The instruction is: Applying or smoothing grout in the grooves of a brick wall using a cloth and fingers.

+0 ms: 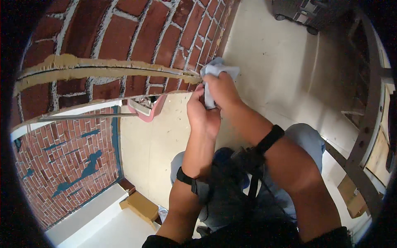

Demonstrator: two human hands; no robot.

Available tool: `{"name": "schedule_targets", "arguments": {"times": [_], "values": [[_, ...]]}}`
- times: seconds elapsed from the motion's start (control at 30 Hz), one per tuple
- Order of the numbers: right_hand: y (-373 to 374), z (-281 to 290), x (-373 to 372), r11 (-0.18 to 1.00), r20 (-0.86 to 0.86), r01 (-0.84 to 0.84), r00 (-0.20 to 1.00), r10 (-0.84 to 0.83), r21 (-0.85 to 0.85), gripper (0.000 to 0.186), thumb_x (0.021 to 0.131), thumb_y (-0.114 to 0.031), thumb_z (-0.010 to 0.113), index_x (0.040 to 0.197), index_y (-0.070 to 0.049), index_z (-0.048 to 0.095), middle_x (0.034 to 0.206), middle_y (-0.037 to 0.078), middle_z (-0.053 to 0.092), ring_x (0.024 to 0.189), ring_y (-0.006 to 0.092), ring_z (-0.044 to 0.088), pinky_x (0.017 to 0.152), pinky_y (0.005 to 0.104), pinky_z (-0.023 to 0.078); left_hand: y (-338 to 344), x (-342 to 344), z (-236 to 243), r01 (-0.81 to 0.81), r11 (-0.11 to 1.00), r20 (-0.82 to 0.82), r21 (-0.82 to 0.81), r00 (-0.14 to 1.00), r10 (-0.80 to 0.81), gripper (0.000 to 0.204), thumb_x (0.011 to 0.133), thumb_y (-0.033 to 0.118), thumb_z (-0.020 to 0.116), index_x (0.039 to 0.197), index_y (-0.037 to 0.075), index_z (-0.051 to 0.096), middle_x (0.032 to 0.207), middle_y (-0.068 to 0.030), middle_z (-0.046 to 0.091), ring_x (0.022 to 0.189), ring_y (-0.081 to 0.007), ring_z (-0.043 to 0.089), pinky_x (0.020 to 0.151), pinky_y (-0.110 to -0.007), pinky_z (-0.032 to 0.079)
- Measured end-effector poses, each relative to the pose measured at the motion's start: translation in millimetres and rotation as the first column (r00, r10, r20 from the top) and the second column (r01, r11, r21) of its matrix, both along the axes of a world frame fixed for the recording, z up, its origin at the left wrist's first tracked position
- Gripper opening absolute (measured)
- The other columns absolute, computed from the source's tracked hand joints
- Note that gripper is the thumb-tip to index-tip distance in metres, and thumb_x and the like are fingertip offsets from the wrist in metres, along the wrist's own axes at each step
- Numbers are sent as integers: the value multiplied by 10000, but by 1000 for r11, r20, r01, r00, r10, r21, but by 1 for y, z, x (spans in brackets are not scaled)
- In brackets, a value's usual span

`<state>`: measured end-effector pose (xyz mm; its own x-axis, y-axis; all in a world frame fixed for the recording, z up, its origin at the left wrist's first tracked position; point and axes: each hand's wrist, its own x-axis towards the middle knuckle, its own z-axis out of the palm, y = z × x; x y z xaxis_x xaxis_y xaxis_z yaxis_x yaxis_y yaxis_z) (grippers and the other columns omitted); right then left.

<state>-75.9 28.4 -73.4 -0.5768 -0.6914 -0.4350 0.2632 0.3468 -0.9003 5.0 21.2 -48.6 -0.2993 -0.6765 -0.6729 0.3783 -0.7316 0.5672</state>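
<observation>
A crumpled pale grey-white cloth (211,97) is at the low outer corner of a brick-patterned wall (120,39). Its upper part bunches out around the fingers of my right hand (223,89), which is closed on it from the right. The lower end hangs between both hands and lies against the palm of my left hand (202,111). My left fingers curl up beside the wall's edge, closed about the cloth and partly hidden by it. A tan, rough-edged strip with a dark gap (124,68) runs along the wall toward the cloth.
A pink dustpan (155,109) with debris lies on the pale floor (153,140), left of my hands. Another brick-patterned panel (74,157) is at far left, near a cardboard box (140,206). A dark metal frame (366,124) stands right; a wheeled dark object (295,14) is beyond.
</observation>
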Motion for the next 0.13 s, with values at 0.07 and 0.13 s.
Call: {"name": "schedule_targets", "arguments": {"times": [0.07, 0.13], "values": [[-3, -5, -2, 999, 85, 33, 996, -35, 28, 382, 780, -273, 598, 900, 90, 600, 907, 300, 611, 858, 422, 614, 754, 467, 477, -1, 0, 0, -12, 1000, 23, 8, 1000, 12, 279, 867, 182, 450, 1123, 75, 483, 1151, -69, 537, 1086, -213, 493, 970, -421, 328], [-7, -18, 3, 999, -67, -17, 998, 14, -41, 374, 778, -293, 592, 967, 30, 609, 923, 284, 619, 876, 425, 614, 752, 467, 483, -3, 8, -5, 30, 999, -5, 18, 1000, -30, 302, 857, 180, 471, 1141, 78, 468, 1160, -69, 532, 1109, -206, 480, 979, -424, 321]]}}
